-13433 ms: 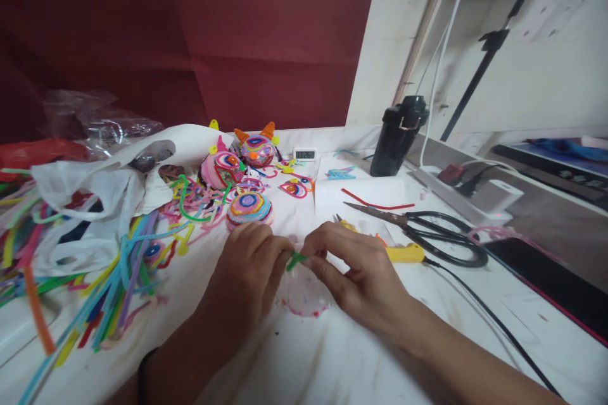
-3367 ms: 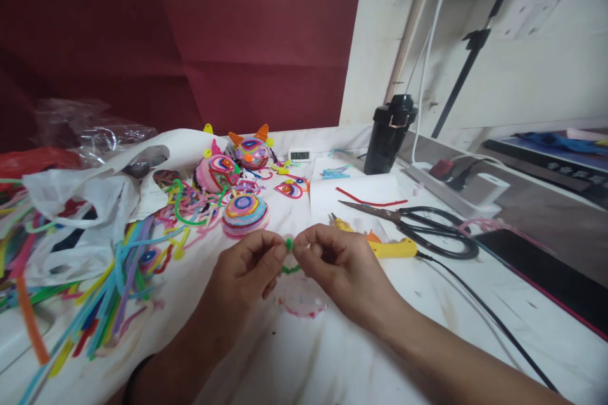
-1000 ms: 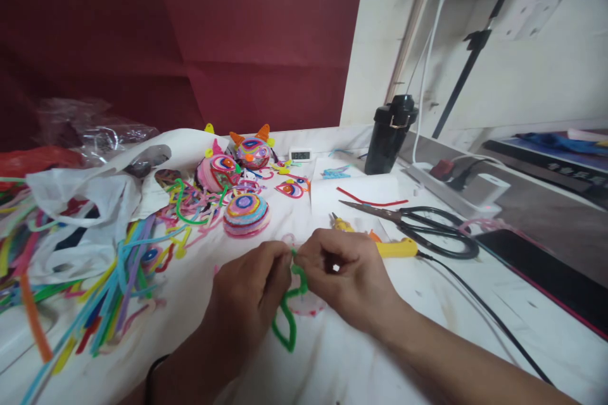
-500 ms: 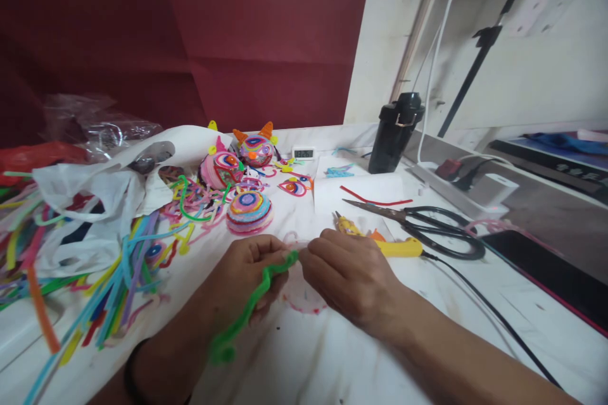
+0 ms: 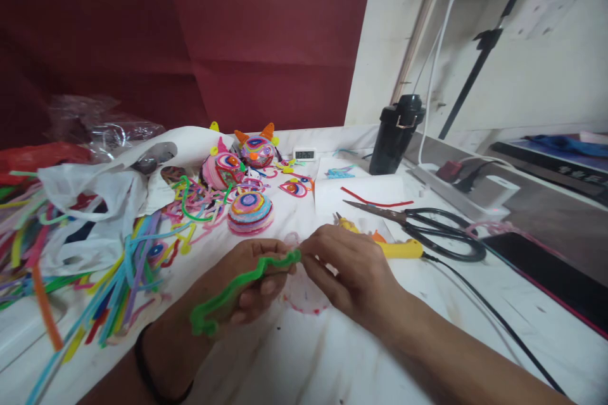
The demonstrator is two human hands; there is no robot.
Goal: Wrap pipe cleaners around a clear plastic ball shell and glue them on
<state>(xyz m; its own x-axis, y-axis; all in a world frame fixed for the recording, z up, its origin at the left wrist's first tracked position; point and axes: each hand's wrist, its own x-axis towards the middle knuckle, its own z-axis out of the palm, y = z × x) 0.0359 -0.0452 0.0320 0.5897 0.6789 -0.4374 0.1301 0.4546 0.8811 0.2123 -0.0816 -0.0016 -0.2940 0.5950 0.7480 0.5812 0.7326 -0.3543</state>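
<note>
Green pipe cleaner (image 5: 237, 283): tail now raised leftward; near end pinched by left hand (image 5: 251, 278) and right hand (image 5: 349, 272), fingertip contact hidden; scissors (image 5: 418, 223) beyond.

Open white table surface (image 5: 332, 354) lies in front of and beneath the hands, extending toward the near edge. To the left, passage is obstructed by a spread of loose pipe cleaners (image 5: 114, 278) and a white plastic bag (image 5: 90, 202). Directly beyond the hands stand the coiled pipe-cleaner dome (image 5: 250, 211) and two horned pipe-cleaner figures (image 5: 237, 161). To the right, the yellow glue gun (image 5: 401, 249), its black cord (image 5: 494, 316) and the black scissors (image 5: 427, 221) cross the surface. The black bottle (image 5: 396, 136) stands upright at the rear.
</note>
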